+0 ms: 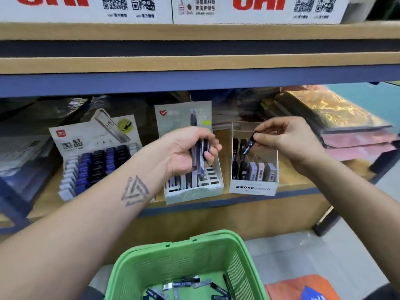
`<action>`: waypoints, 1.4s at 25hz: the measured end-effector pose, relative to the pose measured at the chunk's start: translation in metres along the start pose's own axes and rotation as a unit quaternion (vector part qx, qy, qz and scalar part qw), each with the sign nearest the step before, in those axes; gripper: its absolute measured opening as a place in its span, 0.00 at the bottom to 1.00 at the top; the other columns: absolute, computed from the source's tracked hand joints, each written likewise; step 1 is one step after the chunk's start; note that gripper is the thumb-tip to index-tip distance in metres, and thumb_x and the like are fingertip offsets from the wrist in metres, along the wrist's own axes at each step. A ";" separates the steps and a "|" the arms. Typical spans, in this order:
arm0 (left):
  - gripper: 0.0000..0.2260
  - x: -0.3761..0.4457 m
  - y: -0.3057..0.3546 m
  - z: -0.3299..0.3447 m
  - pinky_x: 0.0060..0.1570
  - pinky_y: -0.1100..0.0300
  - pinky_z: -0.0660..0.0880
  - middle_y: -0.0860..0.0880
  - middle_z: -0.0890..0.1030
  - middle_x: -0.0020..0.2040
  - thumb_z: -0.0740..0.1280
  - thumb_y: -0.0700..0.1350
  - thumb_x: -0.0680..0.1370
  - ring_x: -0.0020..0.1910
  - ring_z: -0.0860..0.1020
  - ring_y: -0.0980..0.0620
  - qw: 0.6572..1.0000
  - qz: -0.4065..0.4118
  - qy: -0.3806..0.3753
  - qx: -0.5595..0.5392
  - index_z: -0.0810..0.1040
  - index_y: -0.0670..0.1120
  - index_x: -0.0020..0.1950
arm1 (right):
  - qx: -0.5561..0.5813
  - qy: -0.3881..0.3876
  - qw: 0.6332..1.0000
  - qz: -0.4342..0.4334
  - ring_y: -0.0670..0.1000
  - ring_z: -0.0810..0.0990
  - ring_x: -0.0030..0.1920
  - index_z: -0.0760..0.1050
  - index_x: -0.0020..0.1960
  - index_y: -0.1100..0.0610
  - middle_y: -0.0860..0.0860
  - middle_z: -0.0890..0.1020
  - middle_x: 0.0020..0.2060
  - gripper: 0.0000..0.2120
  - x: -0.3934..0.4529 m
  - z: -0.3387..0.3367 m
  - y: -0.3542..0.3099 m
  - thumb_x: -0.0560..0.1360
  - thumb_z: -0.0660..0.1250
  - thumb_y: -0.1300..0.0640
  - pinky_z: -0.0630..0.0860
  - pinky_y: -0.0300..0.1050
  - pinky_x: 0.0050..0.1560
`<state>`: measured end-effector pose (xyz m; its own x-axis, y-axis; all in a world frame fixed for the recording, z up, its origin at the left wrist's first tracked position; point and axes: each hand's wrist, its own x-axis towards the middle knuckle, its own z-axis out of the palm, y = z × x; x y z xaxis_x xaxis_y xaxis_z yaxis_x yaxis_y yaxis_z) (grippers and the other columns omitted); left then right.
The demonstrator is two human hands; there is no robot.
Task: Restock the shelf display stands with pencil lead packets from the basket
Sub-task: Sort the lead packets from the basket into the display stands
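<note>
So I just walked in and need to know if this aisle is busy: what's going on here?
A person is restocking pencil lead. Their left hand grips a small bunch of packets, while the right hand pinches a single dark packet over the MONO display stand on the shelf. More packets lie in the green basket below, so the job isn't finished.

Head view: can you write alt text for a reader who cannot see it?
A person's right hand pinches a dark pencil lead packet above the MONO display stand on a shelf, while the left hand grips several packets. Below, a green basket holds more loose packets.
</note>
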<state>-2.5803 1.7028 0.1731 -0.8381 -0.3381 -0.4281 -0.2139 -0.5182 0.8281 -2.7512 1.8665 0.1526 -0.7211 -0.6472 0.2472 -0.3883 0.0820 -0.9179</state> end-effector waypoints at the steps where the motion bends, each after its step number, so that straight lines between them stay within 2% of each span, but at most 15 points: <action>1: 0.06 0.003 -0.001 0.006 0.26 0.68 0.69 0.43 0.76 0.35 0.60 0.35 0.81 0.29 0.71 0.54 1.000 -0.002 -0.004 -0.005 0.75 0.36 0.48 | -0.028 0.015 0.999 -0.013 0.55 0.87 0.41 0.83 0.47 0.58 0.57 0.86 0.40 0.06 0.000 -0.005 0.002 0.73 0.75 0.66 0.84 0.49 0.46; 4: 0.06 0.012 -0.005 0.020 0.29 0.65 0.75 0.39 0.81 0.40 0.59 0.35 0.82 0.34 0.76 0.51 1.000 0.004 -0.007 -0.027 0.75 0.34 0.54 | -0.097 0.032 0.994 -0.043 0.50 0.87 0.40 0.83 0.47 0.55 0.53 0.85 0.41 0.07 0.002 -0.006 0.010 0.74 0.75 0.65 0.84 0.44 0.44; 6: 0.06 0.015 -0.007 0.024 0.29 0.64 0.78 0.37 0.83 0.46 0.58 0.35 0.83 0.35 0.78 0.51 0.999 0.008 -0.006 -0.038 0.74 0.35 0.55 | -0.144 0.039 0.987 -0.060 0.48 0.86 0.41 0.84 0.50 0.56 0.51 0.85 0.42 0.07 0.007 0.001 0.016 0.74 0.75 0.64 0.85 0.46 0.45; 9: 0.06 0.017 -0.007 0.023 0.29 0.65 0.77 0.35 0.84 0.49 0.58 0.35 0.83 0.31 0.79 0.51 0.999 0.012 -0.003 -0.051 0.71 0.35 0.57 | -0.221 0.053 0.968 -0.106 0.47 0.84 0.41 0.83 0.52 0.56 0.49 0.84 0.41 0.07 0.014 0.016 0.023 0.75 0.75 0.61 0.84 0.49 0.47; 12: 0.09 0.017 -0.007 0.017 0.29 0.64 0.78 0.34 0.84 0.49 0.57 0.35 0.84 0.30 0.80 0.50 0.999 0.015 0.007 -0.041 0.68 0.32 0.62 | -0.284 0.054 0.949 -0.128 0.49 0.81 0.43 0.83 0.52 0.56 0.49 0.83 0.41 0.06 0.019 0.026 0.026 0.76 0.74 0.60 0.78 0.43 0.45; 13: 0.08 0.017 -0.007 0.016 0.30 0.63 0.78 0.33 0.84 0.50 0.57 0.35 0.84 0.30 0.81 0.49 0.999 0.016 0.008 -0.036 0.69 0.33 0.61 | -0.292 0.051 0.946 -0.129 0.50 0.81 0.43 0.83 0.52 0.56 0.50 0.82 0.41 0.05 0.021 0.028 0.028 0.75 0.74 0.60 0.77 0.42 0.44; 17: 0.05 0.014 -0.004 0.010 0.31 0.62 0.79 0.33 0.84 0.48 0.58 0.34 0.83 0.30 0.82 0.48 0.999 0.018 0.016 -0.029 0.71 0.36 0.57 | -0.331 0.025 0.933 -0.136 0.54 0.82 0.45 0.85 0.51 0.57 0.54 0.85 0.44 0.05 0.025 0.040 0.038 0.75 0.73 0.60 0.79 0.51 0.50; 21: 0.05 0.012 -0.002 0.006 0.33 0.59 0.81 0.34 0.84 0.48 0.59 0.34 0.83 0.32 0.83 0.47 0.999 0.018 0.015 -0.024 0.72 0.35 0.57 | -0.424 0.005 0.888 -0.178 0.61 0.80 0.48 0.84 0.49 0.61 0.58 0.82 0.45 0.07 0.025 0.046 0.044 0.76 0.67 0.65 0.78 0.54 0.48; 23: 0.05 0.010 -0.003 0.005 0.36 0.55 0.83 0.34 0.84 0.46 0.60 0.34 0.82 0.35 0.84 0.45 1.000 0.010 0.015 -0.021 0.74 0.36 0.56 | -0.428 0.018 0.882 -0.196 0.60 0.80 0.48 0.84 0.50 0.61 0.57 0.82 0.46 0.09 0.021 0.046 0.040 0.75 0.65 0.67 0.78 0.54 0.49; 25: 0.05 0.007 -0.004 0.004 0.37 0.52 0.83 0.37 0.84 0.40 0.61 0.34 0.82 0.35 0.85 0.44 1.000 0.006 0.019 -0.016 0.76 0.35 0.53 | -0.363 0.032 0.913 -0.186 0.56 0.83 0.48 0.85 0.53 0.58 0.55 0.84 0.47 0.11 0.017 0.044 0.027 0.76 0.66 0.66 0.80 0.53 0.51; 27: 0.05 0.003 -0.005 0.002 0.37 0.52 0.83 0.39 0.82 0.37 0.62 0.34 0.82 0.34 0.85 0.45 1.000 0.008 0.021 0.008 0.77 0.34 0.51 | -0.136 -0.013 0.987 -0.086 0.54 0.86 0.44 0.85 0.55 0.57 0.54 0.87 0.43 0.09 0.007 0.047 0.006 0.77 0.69 0.64 0.83 0.48 0.51; 28: 0.05 0.000 -0.006 0.002 0.38 0.53 0.83 0.39 0.82 0.37 0.63 0.34 0.81 0.35 0.85 0.45 0.999 0.012 0.021 0.024 0.77 0.34 0.51 | -0.003 -0.058 0.998 -0.027 0.54 0.86 0.43 0.84 0.55 0.57 0.55 0.87 0.42 0.08 0.001 0.051 -0.005 0.78 0.69 0.63 0.84 0.47 0.50; 29: 0.04 -0.002 -0.006 0.001 0.38 0.53 0.83 0.39 0.83 0.38 0.63 0.33 0.81 0.36 0.85 0.45 0.999 0.018 0.019 0.038 0.77 0.34 0.52 | 0.087 -0.099 0.991 0.015 0.54 0.86 0.43 0.84 0.54 0.58 0.57 0.87 0.42 0.07 -0.003 0.054 -0.012 0.78 0.70 0.62 0.84 0.46 0.48; 31: 0.06 -0.007 -0.006 -0.001 0.38 0.53 0.84 0.36 0.84 0.41 0.64 0.32 0.80 0.39 0.85 0.42 0.998 0.031 0.021 0.058 0.78 0.33 0.55 | 0.153 -0.147 0.976 0.050 0.55 0.85 0.43 0.84 0.53 0.61 0.58 0.87 0.43 0.06 -0.007 0.062 -0.017 0.77 0.71 0.63 0.84 0.47 0.49; 35: 0.09 -0.016 -0.003 -0.011 0.46 0.42 0.82 0.31 0.83 0.51 0.61 0.33 0.82 0.50 0.84 0.36 0.998 0.026 0.011 0.062 0.77 0.31 0.60 | 0.218 -0.138 0.962 0.093 0.55 0.85 0.43 0.83 0.51 0.64 0.58 0.86 0.43 0.07 -0.006 0.073 -0.019 0.74 0.71 0.70 0.84 0.45 0.47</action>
<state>-2.5604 1.7011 0.1734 -0.8389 -0.3790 -0.3907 -0.2330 -0.3985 0.8870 -2.6973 1.8139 0.1459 -0.5516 -0.8336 0.0293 0.0539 -0.0706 -0.9960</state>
